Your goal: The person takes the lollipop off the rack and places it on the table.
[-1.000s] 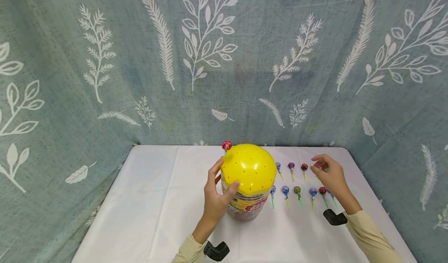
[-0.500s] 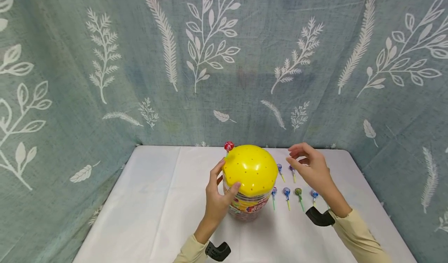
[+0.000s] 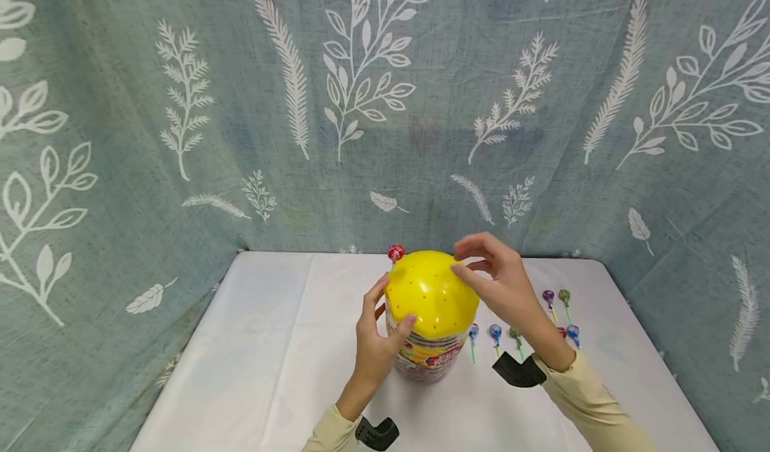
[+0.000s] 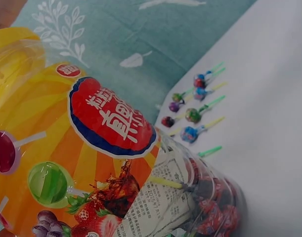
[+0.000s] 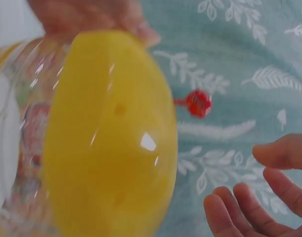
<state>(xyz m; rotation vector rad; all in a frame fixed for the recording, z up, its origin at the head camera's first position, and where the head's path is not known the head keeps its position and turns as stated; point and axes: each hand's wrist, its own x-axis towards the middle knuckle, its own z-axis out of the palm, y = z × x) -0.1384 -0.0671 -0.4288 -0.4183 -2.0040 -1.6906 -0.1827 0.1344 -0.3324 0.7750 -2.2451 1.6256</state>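
Observation:
A clear candy jar (image 3: 428, 357) with a printed label stands on the table under a yellow domed lid (image 3: 430, 298) dotted with small holes. My left hand (image 3: 374, 345) holds it from the left, thumb in front and fingers behind the lid's edge. One red lollipop (image 3: 395, 253) sticks up by its stick at the lid's left side. My right hand (image 3: 502, 283) hovers by the lid's right side; the right wrist view shows its bent fingers (image 5: 254, 212) apart, with nothing between them. Through the jar's lower wall, wrapped lollipops (image 4: 217, 207) show inside.
Wrapped lollipops lie in two rows on the white table (image 3: 252, 345), right of the jar, such as a blue one (image 3: 494, 332) and a purple one (image 3: 548, 295). My right forearm covers some. A patterned curtain (image 3: 421, 138) encloses the table's back and sides.
My right hand has moved left from above the lollipop rows to the lid's right side. My left hand stays on the jar. The view has shifted slightly.

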